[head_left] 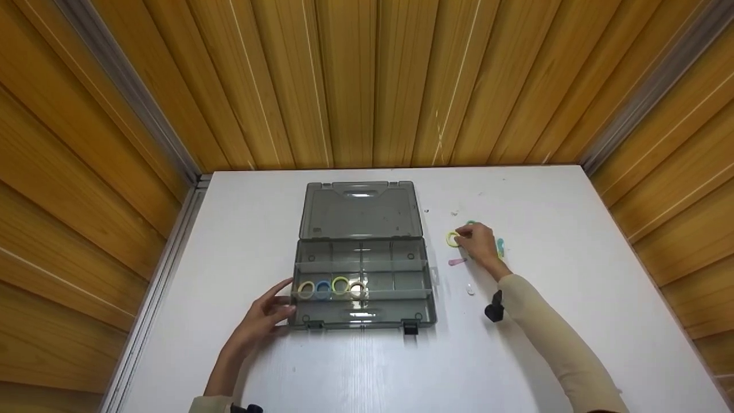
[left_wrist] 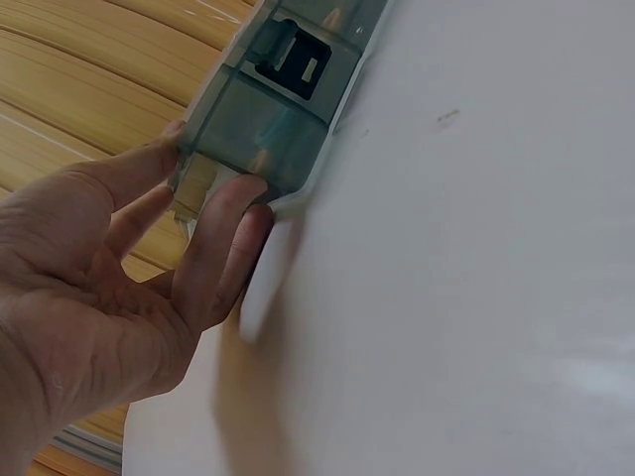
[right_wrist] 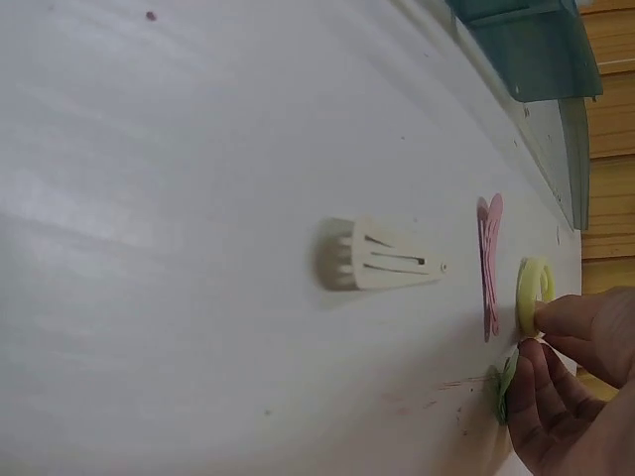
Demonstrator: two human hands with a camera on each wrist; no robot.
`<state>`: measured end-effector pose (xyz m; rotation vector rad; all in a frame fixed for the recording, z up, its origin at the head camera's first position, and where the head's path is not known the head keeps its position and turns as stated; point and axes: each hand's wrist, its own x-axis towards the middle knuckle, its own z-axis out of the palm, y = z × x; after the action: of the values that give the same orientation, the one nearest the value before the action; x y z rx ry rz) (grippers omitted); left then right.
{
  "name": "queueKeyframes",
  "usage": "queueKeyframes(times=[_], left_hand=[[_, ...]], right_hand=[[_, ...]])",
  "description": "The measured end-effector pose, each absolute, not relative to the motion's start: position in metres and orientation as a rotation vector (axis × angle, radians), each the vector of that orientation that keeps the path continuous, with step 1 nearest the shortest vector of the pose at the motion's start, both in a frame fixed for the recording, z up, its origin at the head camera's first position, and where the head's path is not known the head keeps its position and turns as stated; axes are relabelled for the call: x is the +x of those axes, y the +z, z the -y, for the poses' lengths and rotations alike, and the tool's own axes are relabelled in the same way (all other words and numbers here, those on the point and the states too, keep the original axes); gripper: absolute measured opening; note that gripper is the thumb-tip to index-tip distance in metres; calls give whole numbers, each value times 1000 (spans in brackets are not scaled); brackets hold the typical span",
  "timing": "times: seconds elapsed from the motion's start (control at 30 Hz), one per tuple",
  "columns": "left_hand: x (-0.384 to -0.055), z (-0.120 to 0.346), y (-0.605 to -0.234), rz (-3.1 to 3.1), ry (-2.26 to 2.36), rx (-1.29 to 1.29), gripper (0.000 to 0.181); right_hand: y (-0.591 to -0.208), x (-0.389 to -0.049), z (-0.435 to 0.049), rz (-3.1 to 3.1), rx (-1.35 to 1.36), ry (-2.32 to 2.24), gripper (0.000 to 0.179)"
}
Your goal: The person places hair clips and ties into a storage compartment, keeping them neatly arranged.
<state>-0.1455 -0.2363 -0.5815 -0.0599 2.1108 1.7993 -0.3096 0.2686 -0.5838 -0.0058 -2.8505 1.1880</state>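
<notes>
My right hand (head_left: pixel 480 244) is over the table's right part, its thumb and index finger pinching a yellow hair tie (right_wrist: pixel 526 297). A pale green piece (right_wrist: pixel 504 387) shows beside its other fingers. My left hand (head_left: pixel 261 321) holds the front left corner of a grey see-through storage box (head_left: pixel 332 314), thumb against the wall, as the left wrist view shows. The box's lid (head_left: pixel 361 212) lies folded back. Inside the middle row stand a beige hair tie (head_left: pixel 299 289), a blue one (head_left: pixel 317 289), a yellow one (head_left: pixel 340 278) and a tan one.
Near the right hand lie a pink hair clip (right_wrist: pixel 490 268), a white hair clip (right_wrist: pixel 392 263) and a teal clip (head_left: pixel 500 246). A green ring (head_left: pixel 471 222) peeks out behind that hand. Wood-patterned walls (head_left: pixel 367 86) border the white table (head_left: pixel 355 373).
</notes>
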Motion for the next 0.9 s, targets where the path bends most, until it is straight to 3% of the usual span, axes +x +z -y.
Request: queueKeyframes(times=[0.33, 0.9], left_hand=[[-145, 238, -583, -2093, 1798, -44, 70], [-149, 243, -583, -2105, 1783, -33, 70]], right_hand=[[-588, -301, -269, 2763, 39, 1191, 15], [-547, -281, -251, 2661, 187, 1550, 18]])
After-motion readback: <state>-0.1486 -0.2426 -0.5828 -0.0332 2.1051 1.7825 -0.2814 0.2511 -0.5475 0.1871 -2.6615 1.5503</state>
